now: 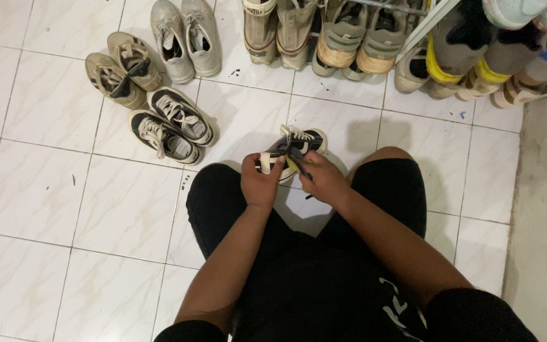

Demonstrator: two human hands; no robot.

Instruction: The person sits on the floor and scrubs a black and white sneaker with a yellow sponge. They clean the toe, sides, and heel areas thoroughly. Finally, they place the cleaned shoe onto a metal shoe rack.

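Note:
A black sneaker with white laces and a pale sole (299,144) is held above the tiled floor between my knees. My left hand (259,182) grips its heel end. My right hand (321,179) is closed on a small dark-handled tool with a yellow part (294,162), pressed against the shoe's side. What kind of tool it is stays unclear.
Pairs of shoes lie on the white tiles: black-and-white sneakers (171,125), tan ones (123,71), grey ones (185,38). High-tops (278,28) and sandals (356,44) line the back. A shoe rack (476,50) stands at upper right.

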